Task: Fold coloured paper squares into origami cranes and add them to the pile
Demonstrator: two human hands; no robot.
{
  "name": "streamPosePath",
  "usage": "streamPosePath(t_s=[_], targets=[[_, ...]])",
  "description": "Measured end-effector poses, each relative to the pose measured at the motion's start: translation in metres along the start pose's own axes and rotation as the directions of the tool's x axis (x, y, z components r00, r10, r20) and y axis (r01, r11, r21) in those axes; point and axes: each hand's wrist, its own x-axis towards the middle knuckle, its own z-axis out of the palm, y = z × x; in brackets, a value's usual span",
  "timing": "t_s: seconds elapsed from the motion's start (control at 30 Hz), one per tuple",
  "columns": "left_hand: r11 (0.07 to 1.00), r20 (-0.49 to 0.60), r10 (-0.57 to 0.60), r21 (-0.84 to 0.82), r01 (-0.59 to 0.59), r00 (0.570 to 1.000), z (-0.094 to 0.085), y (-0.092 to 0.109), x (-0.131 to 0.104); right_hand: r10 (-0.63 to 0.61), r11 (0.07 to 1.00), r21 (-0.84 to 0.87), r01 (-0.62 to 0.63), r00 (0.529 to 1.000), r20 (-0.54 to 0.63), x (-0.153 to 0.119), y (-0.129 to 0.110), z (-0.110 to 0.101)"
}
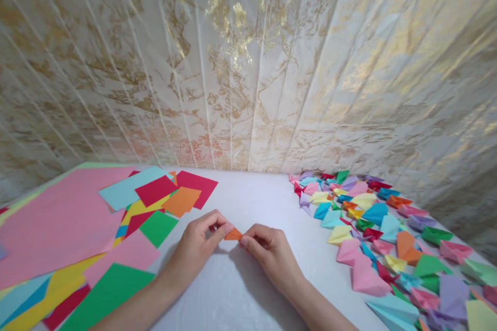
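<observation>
A small folded piece of orange paper (233, 235) is held between my two hands, just above the white table. My left hand (207, 230) pinches its left end between thumb and fingertips. At its right tip, the thumb and index finger of my right hand (267, 248) are closed on the paper. The fingertips cover both ends, so only the middle part shows. Left of my hands lie loose paper pieces, among them a green square (159, 227) and an orange one (182, 201). Many folded paper shapes (373, 212) in several colours spread over the table's right side.
A large pink sheet (70, 212) covers the table's left part, with light blue (132, 186), red and yellow papers around it. Behind the white table (248, 191) hangs a white and gold patterned curtain (240, 62), meeting its far edge.
</observation>
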Motion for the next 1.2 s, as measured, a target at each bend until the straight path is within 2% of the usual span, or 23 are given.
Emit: streamPosePath(t_s=[0.17,0.37,0.53,0.63,0.73,0.83,0.93,1.03,1.2], targets=[[0.981,-0.02,-0.041,-0.189,0.036,0.999,0.005,0.001,-0.002,0.029,0.991,0.128,-0.026,0.999,-0.021,-0.003,-0.002,0.002],[0.928,0.005,-0.072,-0.367,0.069,0.997,0.012,0.007,-0.012,0.003,0.987,0.163,0.01,0.997,-0.083,-0.006,0.001,0.004],[0.922,0.057,-0.045,-0.382,0.063,0.997,0.014,0.002,-0.015,-0.024,0.985,0.169,0.045,0.992,-0.124,-0.006,0.003,0.003],[0.925,0.066,-0.039,-0.376,0.061,0.997,0.013,-0.001,-0.015,-0.018,0.983,0.178,0.036,0.995,-0.102,-0.005,0.003,0.002],[0.937,0.062,-0.042,-0.343,0.061,0.997,0.011,0.001,-0.014,-0.043,0.989,0.14,0.049,0.998,-0.049,-0.004,0.003,0.002],[0.967,0.047,-0.013,-0.255,0.025,0.999,0.01,0.006,-0.014,-0.166,0.985,0.037,0.167,0.986,-0.032,-0.004,0.002,0.003],[0.995,0.057,0.09,-0.055,-0.087,0.994,0.013,0.009,-0.016,-0.289,0.957,-0.024,0.288,0.955,-0.062,-0.006,-0.002,0.003],[0.974,0.081,0.194,0.104,-0.202,0.978,0.019,0.008,-0.02,-0.371,0.928,-0.065,0.367,0.926,-0.065,-0.009,-0.005,0.005],[0.949,0.063,0.254,0.176,-0.261,0.965,0.024,0.007,-0.025,-0.395,0.915,-0.126,0.383,0.915,-0.086,-0.013,-0.005,0.009]])
